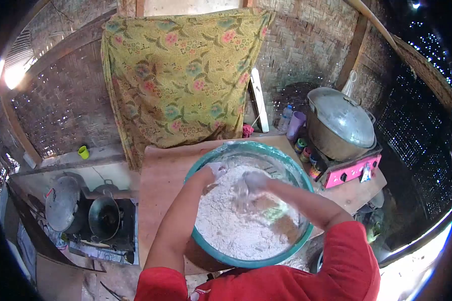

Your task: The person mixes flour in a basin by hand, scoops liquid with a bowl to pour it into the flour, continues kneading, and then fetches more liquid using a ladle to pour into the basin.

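A large green basin (254, 263) holds white flour (231, 231), with a brownish patch (285, 228) at its right side. My left hand (216, 173) is at the basin's upper left, coated in flour, its fingers partly sunk in or hidden by it. Near the basin's upper middle, my right hand (255, 182) is white with flour and blurred by motion. Loose flour shows just below it. What either hand holds, if anything, cannot be made out.
The basin stands on a wooden table (160, 175). At the right, a big lidded pot (339, 125) sits on a pink stove (351, 173), beside small cans and a purple cup (296, 123). A wok (104, 218) and another pot (64, 203) are at the left.
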